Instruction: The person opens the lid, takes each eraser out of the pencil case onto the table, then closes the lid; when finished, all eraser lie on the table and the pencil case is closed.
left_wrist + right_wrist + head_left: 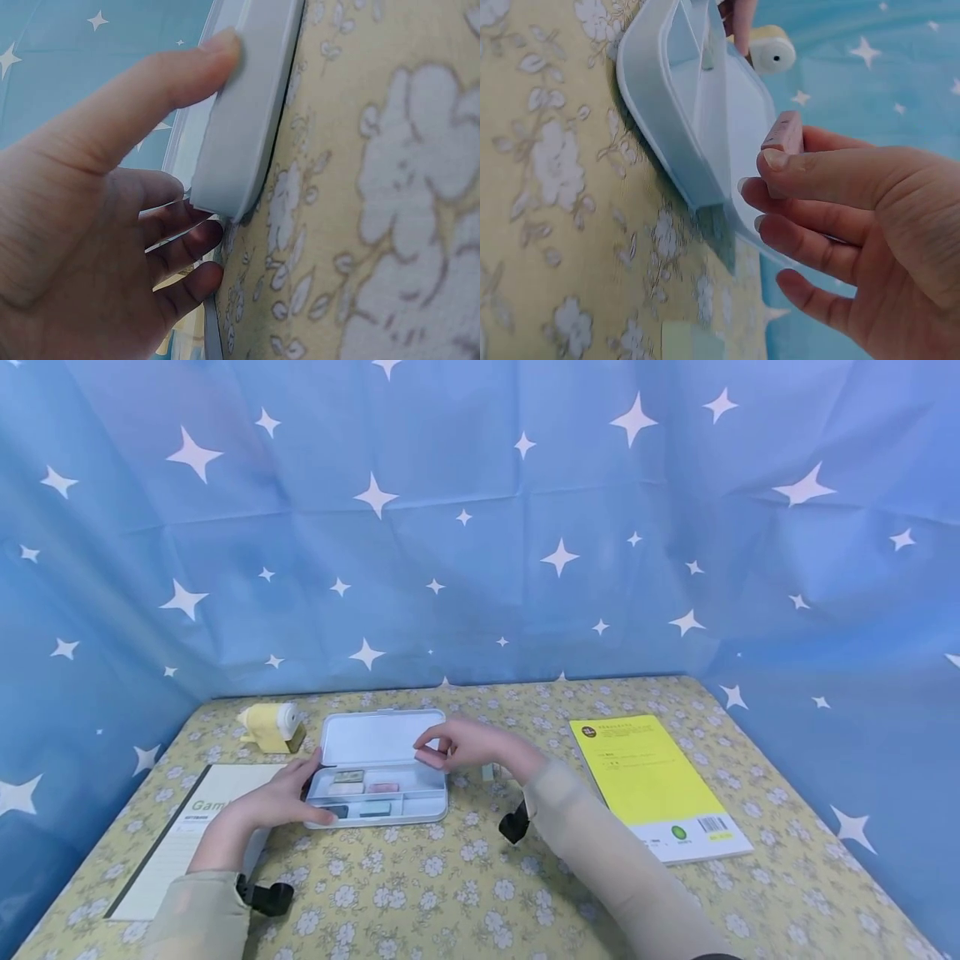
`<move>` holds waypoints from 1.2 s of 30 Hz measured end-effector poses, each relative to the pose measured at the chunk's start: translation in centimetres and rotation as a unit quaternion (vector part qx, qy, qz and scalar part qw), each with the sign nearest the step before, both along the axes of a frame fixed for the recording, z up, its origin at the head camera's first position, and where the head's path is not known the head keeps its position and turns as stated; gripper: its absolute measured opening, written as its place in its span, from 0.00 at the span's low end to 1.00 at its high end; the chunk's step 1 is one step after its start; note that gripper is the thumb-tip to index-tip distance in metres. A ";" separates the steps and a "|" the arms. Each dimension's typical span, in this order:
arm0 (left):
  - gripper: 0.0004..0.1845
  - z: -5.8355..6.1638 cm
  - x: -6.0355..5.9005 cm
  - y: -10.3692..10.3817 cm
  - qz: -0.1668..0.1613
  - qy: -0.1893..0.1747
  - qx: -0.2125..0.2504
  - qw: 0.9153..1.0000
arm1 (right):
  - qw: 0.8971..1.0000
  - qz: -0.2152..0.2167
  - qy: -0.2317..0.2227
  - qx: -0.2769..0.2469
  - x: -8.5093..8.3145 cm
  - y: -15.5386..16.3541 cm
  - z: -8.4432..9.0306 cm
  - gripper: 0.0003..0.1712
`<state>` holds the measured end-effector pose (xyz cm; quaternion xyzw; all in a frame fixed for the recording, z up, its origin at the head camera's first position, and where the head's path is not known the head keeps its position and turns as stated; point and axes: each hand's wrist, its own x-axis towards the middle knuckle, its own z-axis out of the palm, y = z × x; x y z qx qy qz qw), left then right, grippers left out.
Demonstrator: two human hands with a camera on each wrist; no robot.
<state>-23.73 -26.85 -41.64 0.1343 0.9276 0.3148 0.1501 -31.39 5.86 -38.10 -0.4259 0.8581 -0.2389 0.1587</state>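
Observation:
A white pencil case [422, 811] lies on the flowered tablecloth with its lid [375, 733] raised back. Several small erasers, among them a pink one [383, 788] and a pale green one [376, 809], sit in its compartments. Over the case's right end, my right hand [468, 745] pinches a pink eraser [783, 135] between thumb and fingers. My left hand [281, 793] grips the left end of the case, its thumb on the front wall [244, 120] and its fingers around the corner.
A pale green block [489, 772] lies just right of the case. Left of the case is a notebook [180, 843], partly under my left forearm; behind it stands a yellow-and-white device [272, 727]. A yellow book [648, 777] lies on the right. A blue star-patterned curtain [480, 552] surrounds the table.

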 end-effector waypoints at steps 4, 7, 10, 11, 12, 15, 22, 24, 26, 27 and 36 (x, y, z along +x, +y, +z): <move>0.66 -0.1 0.0 -0.1 -0.002 -0.002 0.003 1.000 | 1.000 -0.018 -0.011 -0.022 0.6 1.1 0.3 0.20; 0.66 -0.2 0.0 -0.2 -0.002 -0.005 0.006 1.000 | 0.998 -0.038 -0.030 -0.034 1.0 1.9 0.4 0.22; 0.66 -0.2 0.1 -0.3 0.001 -0.008 0.007 1.000 | 0.997 -0.054 -0.037 -0.041 1.2 2.6 0.2 0.23; 0.66 -0.2 0.2 -0.3 0.001 -0.008 0.007 1.000 | 0.997 -0.057 -0.038 -0.043 1.3 2.9 0.2 0.23; 0.66 -0.2 0.2 -0.4 0.001 -0.009 0.007 1.000 | 0.996 -0.063 -0.039 -0.045 1.3 3.2 0.2 0.24; 0.65 -0.1 0.3 -0.4 0.000 -0.005 0.004 1.000 | 0.995 -0.077 -0.041 -0.051 1.4 4.0 0.2 0.25; 0.65 0.1 0.4 -0.4 -0.004 0.002 0.008 1.000 | 0.990 -0.115 -0.040 -0.067 1.8 5.9 0.3 0.26; 0.65 0.0 0.4 -0.4 -0.006 0.002 0.009 1.000 | 0.988 -0.128 -0.042 -0.072 2.0 6.4 0.3 0.26; 0.65 0.0 0.3 -0.4 -0.008 0.003 0.009 1.000 | 0.986 -0.143 -0.044 -0.080 2.2 7.0 0.3 0.27; 0.65 0.0 0.3 -0.4 -0.009 0.004 0.010 1.000 | 0.984 -0.151 -0.045 -0.084 2.3 7.3 0.3 0.27; 0.65 -0.1 0.1 -0.2 -0.012 0.007 -0.001 1.000 | 0.973 -0.205 -0.039 -0.100 3.1 10.1 0.3 0.25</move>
